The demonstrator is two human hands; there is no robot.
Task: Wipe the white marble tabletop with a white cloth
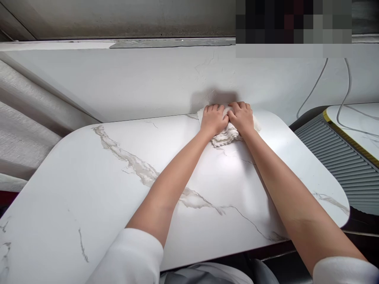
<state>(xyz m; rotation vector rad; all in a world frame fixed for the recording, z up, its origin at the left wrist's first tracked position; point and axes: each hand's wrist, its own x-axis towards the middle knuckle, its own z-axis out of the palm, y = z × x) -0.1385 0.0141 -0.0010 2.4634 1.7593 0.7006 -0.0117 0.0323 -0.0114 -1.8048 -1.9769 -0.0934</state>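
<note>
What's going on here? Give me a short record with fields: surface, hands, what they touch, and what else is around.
surface: white marble-look table with grey veins, its far edge at a white wall
left hand: palm down on a white cloth
right hand: palm down on the same cloth, beside the left
cloth: bunched, at the table's far edge
around: grey ribbed panel and two cables at right

The single head-worn camera looked forward and down from close above the white marble-veined desk (89,189) (toward the wall).
</note>
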